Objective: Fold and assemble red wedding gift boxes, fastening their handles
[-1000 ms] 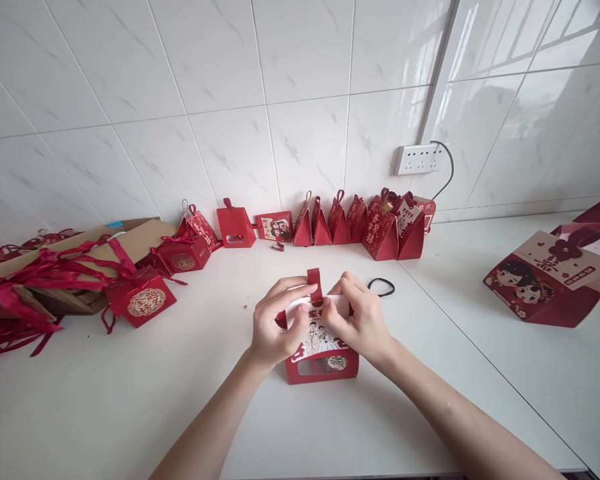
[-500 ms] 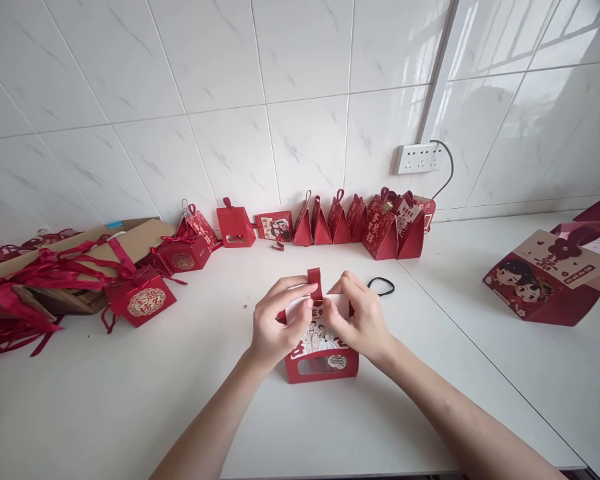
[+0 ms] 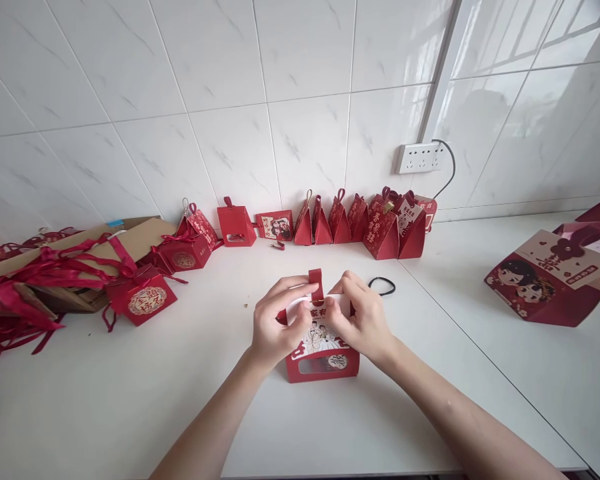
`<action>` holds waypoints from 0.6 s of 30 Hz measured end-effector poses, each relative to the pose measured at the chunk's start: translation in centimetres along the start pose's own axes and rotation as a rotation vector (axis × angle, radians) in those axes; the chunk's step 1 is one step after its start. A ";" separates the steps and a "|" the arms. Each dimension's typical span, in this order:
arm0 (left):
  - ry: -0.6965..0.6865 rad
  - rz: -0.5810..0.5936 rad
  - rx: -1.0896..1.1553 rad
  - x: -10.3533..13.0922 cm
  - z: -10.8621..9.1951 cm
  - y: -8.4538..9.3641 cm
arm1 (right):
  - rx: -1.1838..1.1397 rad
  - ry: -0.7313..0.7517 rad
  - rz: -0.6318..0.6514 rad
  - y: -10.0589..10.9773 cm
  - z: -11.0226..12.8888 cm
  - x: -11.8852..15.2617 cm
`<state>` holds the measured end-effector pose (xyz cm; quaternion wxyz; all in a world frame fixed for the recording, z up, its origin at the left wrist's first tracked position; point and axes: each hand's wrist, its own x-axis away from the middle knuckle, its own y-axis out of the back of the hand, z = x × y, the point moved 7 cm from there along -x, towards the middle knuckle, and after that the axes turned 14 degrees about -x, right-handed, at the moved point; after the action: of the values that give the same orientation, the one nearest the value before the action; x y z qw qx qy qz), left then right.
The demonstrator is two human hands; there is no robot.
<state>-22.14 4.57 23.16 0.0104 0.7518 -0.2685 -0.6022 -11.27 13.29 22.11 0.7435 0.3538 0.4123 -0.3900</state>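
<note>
A red and white gift box (image 3: 325, 365) stands upright on the white table in front of me, with a clear window low on its near side and a printed couple above it. My left hand (image 3: 283, 320) pinches the left part of its top edge, thumb on the near face and fingers behind. On the right part of the same edge, my right hand (image 3: 360, 317) grips with its thumb in front and bent fingers over the top. Between the hands a red strap (image 3: 315, 283) sticks up from the top. The box's far side is hidden.
Several small red gift boxes (image 3: 333, 223) line the tiled wall. Left lie flat cardboard pieces with red ribbons (image 3: 115, 257) and a red box (image 3: 147, 300). A black hair tie (image 3: 382, 286) lies beyond my right hand. A larger gift box (image 3: 550, 277) stands far right.
My right thumb has shifted slightly right, away from the left thumb, showing more of the print at the box's top. Both hands otherwise keep their hold.
</note>
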 end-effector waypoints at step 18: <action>-0.012 0.009 0.008 0.0 0.0 -0.1 | 0.000 -0.010 0.002 0.0 -0.1 0.0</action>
<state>-22.09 4.61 23.12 0.0085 0.7469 -0.2743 -0.6056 -11.28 13.37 22.13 0.7458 0.3522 0.4084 -0.3910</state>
